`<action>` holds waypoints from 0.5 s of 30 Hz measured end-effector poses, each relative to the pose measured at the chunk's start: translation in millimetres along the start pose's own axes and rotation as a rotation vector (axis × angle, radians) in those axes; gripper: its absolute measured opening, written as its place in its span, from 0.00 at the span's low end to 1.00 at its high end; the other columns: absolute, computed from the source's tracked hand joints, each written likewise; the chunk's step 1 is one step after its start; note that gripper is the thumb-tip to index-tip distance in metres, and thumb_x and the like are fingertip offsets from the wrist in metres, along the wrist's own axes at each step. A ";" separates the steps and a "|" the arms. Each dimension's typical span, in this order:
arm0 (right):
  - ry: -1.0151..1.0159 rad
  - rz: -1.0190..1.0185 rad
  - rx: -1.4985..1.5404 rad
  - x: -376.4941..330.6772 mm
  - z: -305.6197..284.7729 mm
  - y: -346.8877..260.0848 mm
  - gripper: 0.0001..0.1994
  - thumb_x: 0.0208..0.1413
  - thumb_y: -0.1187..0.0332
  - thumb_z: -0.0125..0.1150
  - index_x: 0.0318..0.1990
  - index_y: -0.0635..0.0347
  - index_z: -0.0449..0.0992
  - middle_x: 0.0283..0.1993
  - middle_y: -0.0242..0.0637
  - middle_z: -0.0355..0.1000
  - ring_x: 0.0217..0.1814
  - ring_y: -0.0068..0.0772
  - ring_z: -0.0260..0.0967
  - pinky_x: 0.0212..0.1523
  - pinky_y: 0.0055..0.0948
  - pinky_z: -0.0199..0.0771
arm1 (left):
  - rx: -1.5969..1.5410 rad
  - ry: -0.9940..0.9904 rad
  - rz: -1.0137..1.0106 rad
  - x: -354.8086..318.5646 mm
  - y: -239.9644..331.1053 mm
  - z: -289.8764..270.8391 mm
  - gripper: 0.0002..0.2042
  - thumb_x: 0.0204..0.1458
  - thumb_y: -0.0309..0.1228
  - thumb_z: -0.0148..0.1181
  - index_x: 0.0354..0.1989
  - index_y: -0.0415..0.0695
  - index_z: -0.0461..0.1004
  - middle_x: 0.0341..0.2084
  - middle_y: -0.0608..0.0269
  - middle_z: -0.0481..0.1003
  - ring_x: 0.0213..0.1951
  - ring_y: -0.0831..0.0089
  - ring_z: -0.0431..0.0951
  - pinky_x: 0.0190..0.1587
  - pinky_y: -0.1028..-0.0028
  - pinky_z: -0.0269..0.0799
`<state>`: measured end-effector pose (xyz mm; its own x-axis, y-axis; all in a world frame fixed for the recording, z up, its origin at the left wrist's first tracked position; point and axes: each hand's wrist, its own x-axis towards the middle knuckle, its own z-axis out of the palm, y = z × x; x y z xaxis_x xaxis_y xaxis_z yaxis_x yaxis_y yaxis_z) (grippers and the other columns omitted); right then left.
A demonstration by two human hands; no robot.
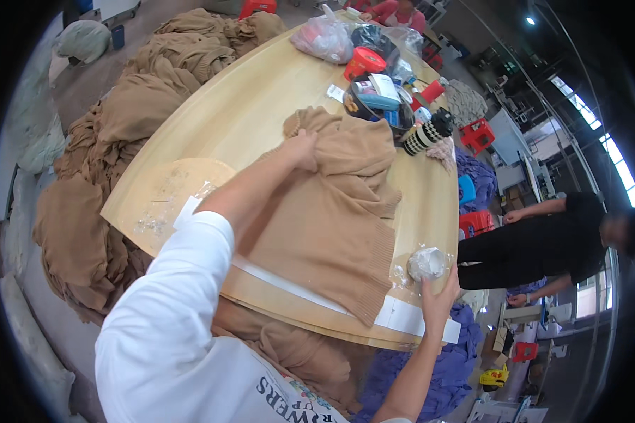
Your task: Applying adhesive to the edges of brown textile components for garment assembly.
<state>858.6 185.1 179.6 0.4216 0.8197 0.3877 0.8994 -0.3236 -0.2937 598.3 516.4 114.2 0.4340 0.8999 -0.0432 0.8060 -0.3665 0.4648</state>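
Head view: a tan knitted sweater with ribbed hem [331, 211] lies spread flat on the pale wooden counter [240, 106], roughly in the counter's middle, hem toward the person, upper part bunched at the far end. Left hand [305, 149] is stretched out over the garment and closed on a fold of knit near the top, pinching fabric; white long sleeve [183, 282] covers that arm. Right hand [437, 292] sits at the counter's near right edge, fingers curled loosely up around a small round lump wrapped in clear plastic [427, 263], touching it from below; whether it is truly gripped I cannot tell. A white paper strip [402, 316] runs along the near edge under the hem.

Handling, as a judgement: the knit looks soft, limp and light, no stiffness, so it will sag and stretch if lifted by one point. It probably drags rather than slides on the wood. Best holds: shoulders or the ribbed hem, two points well apart, pinching a full fold, not a single layer. Not fragile, though loops could snag.

Around it: heaps of the same tan knitwear [134, 120] on the floor to the left, more hanging below the near edge, purple fabric [444, 374] lower right. Far end of the counter holds a dark bowl of small items [377, 106], a red tub [365, 62], a clear plastic bag [324, 37], and a black-and-white patterned bottle [427, 132]. Another person in black [543, 243] stands well apart on the right.
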 end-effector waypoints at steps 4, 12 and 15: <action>0.031 0.049 0.271 -26.9 -18.9 2.3 0.27 0.48 0.75 0.55 0.57 0.68 0.57 0.58 0.48 0.57 0.62 0.44 0.53 0.61 0.35 0.49 | -0.443 0.250 -0.240 22.7 -0.7 19.7 0.17 0.35 0.36 0.55 0.32 0.38 0.76 0.35 0.45 0.74 0.39 0.55 0.75 0.43 0.65 0.70; -0.248 0.146 0.609 -62.3 -39.2 -42.2 0.16 0.55 0.77 0.49 0.52 0.70 0.64 0.50 0.40 0.65 0.51 0.28 0.63 0.53 0.24 0.61 | -1.550 0.765 -0.471 -134.4 -114.7 -214.1 0.20 0.45 0.44 0.55 0.42 0.42 0.70 0.35 0.56 0.74 0.37 0.65 0.74 0.43 0.66 0.70; -0.417 -0.030 0.643 -73.2 -25.9 -83.0 0.14 0.53 0.78 0.50 0.48 0.67 0.67 0.46 0.39 0.68 0.47 0.28 0.66 0.49 0.24 0.64 | -1.251 1.325 -0.433 -252.6 -170.6 -253.8 0.23 0.50 0.44 0.48 0.49 0.38 0.63 0.45 0.50 0.69 0.48 0.57 0.69 0.51 0.58 0.65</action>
<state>756.1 139.7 198.3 0.2048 0.9756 0.0790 0.6116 -0.0645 -0.7885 249.1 411.6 270.3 -0.7413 0.6709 0.0205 -0.2290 -0.2816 0.9318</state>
